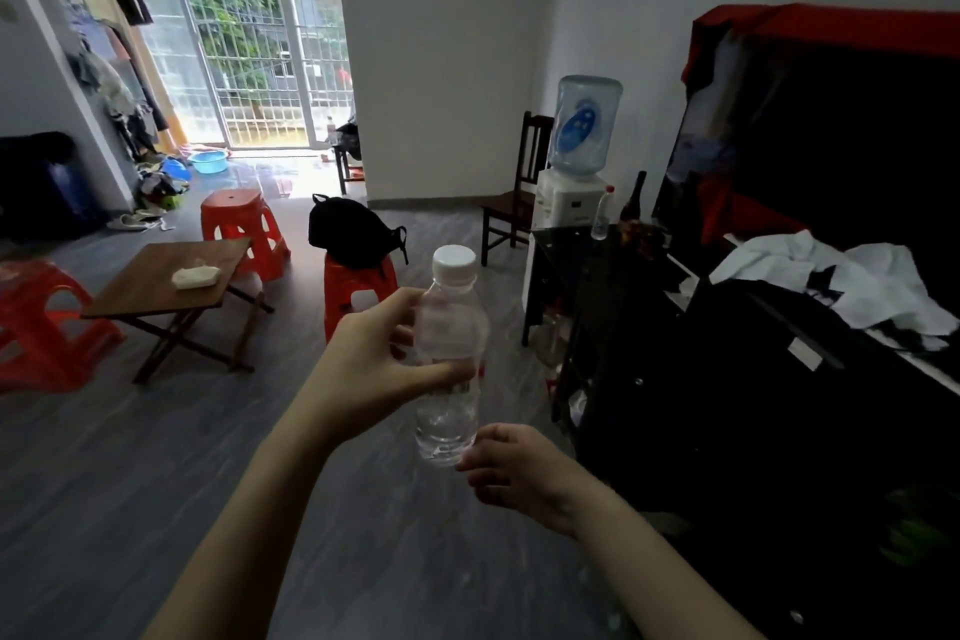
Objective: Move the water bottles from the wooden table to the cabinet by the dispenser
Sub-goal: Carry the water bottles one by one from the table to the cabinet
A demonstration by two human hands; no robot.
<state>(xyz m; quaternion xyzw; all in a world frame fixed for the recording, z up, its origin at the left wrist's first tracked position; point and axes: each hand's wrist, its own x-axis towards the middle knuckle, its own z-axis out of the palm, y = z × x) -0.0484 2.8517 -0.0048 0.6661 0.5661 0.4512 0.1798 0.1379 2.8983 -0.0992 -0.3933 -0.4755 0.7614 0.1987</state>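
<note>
My left hand (379, 359) grips a clear water bottle (451, 327) with a white cap around its middle, holding it upright in mid-air. My right hand (511, 470) is just below and right of the bottle's base, fingers curled, touching or nearly touching it. The wooden table (156, 299) stands at the left with only a white tissue pack (195, 276) on it. A second water bottle (601, 213) stands on the dark cabinet (587, 250) beside the water dispenser (576, 156).
Red plastic stools (241, 224) surround the table; one (358, 291) carries a black backpack (350, 231). A dark wine bottle (635, 200) stands by the dispenser. A wooden chair (511, 203) is behind the cabinet. Clothes (841, 286) lie on the cabinet at right.
</note>
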